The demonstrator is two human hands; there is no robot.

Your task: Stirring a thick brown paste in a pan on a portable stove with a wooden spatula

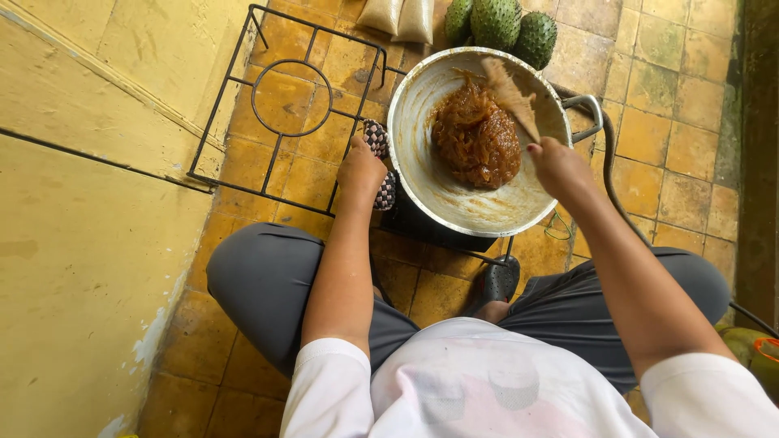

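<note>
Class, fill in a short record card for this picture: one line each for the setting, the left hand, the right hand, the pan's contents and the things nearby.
Setting: person seated on yellow tiled floor
Left hand: grips checked cloth at rim of metal pan
Right hand: holds wooden spatula in the pan
Contents: sticky brown mass
Nearby: black wire stand, green spiky fruits, two pale bags

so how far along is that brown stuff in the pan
Looks well on: the brown mass has thickened into one sticky clump, and the smeared pan walls show it has cooked down. In hand: the right hand works a wooden spatula into it while the left hand steadies the pan with a patterned cloth. Left: probably more stirring, then taking it out; it all sits in the pan.
</note>
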